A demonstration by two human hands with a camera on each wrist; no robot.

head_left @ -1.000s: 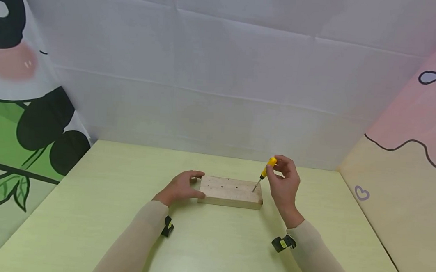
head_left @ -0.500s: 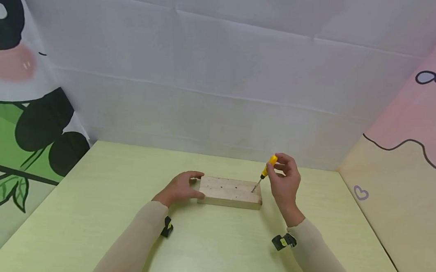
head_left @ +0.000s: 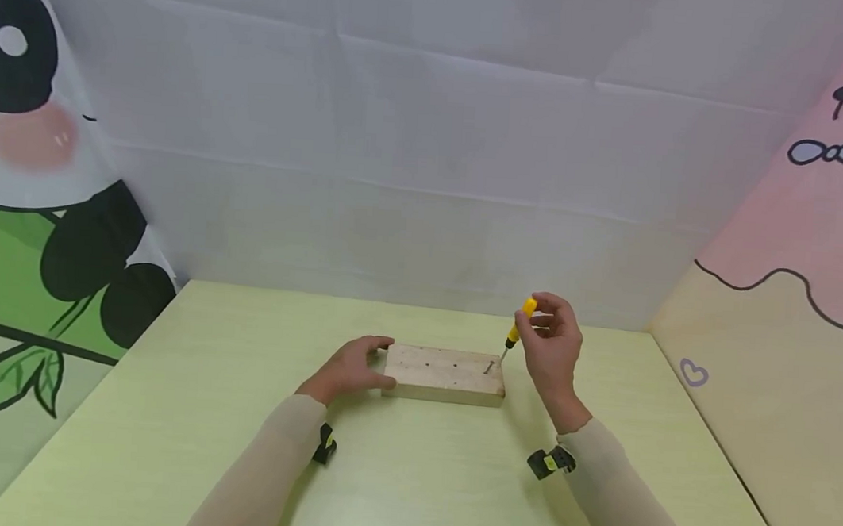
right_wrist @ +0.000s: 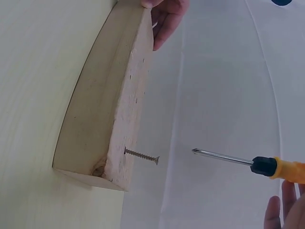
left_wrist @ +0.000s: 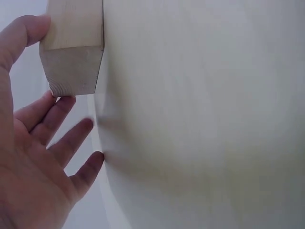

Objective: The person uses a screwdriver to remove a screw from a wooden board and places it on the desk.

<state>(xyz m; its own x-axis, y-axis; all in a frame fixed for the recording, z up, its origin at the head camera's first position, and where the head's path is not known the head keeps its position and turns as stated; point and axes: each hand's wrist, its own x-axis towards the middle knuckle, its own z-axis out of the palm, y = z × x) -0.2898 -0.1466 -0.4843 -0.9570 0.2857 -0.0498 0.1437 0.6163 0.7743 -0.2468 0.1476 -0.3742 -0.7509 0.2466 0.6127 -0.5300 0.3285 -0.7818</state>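
A pale wooden block (head_left: 423, 377) lies on the table, with several small dark holes in its top face. My left hand (head_left: 348, 368) holds its left end, thumb at the front edge and fingertips at the back. Near the right end a screw (right_wrist: 141, 155) stands partly sunk in the wood, leaning a little in the head view. Pinched by the handle in my right hand (head_left: 553, 353) is a yellow and black Phillips screwdriver (right_wrist: 224, 156). Its tip is apart from the screw head in the right wrist view. The little and ring fingers of my left hand touch no wood.
The light yellow-green table (head_left: 411, 469) runs back to a white cloth wall (head_left: 423, 239). Side walls carry cartoon prints, a panda-like figure (head_left: 27, 147) on the left and a pink one (head_left: 811, 204) on the right.
The screwdriver tip has come off the screw and shifted right, leaving the screw standing alone. The left hand still holds the block. The head view has tilted slightly.
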